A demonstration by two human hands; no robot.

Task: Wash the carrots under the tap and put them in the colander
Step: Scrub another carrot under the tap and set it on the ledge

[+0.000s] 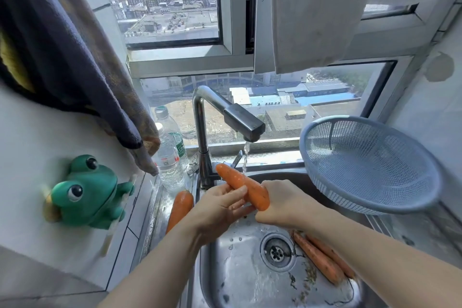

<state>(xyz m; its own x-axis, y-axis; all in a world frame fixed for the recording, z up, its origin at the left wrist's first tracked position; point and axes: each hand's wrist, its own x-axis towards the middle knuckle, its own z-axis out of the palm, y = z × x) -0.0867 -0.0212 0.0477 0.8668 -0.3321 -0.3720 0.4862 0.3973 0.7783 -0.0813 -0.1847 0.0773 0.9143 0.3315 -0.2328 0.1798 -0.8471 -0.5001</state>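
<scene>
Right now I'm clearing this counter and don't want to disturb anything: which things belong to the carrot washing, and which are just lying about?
In the job: held carrot, carrot on the left ledge, two carrots in the basin, running tap, blue colander, sink.
Lying about: green frog holder, two water bottles, dark hanging cloths, white towel.

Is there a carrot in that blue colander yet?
No: the colander shows only bare mesh inside, while the left hand and right hand hold one carrot at the tap.
</scene>
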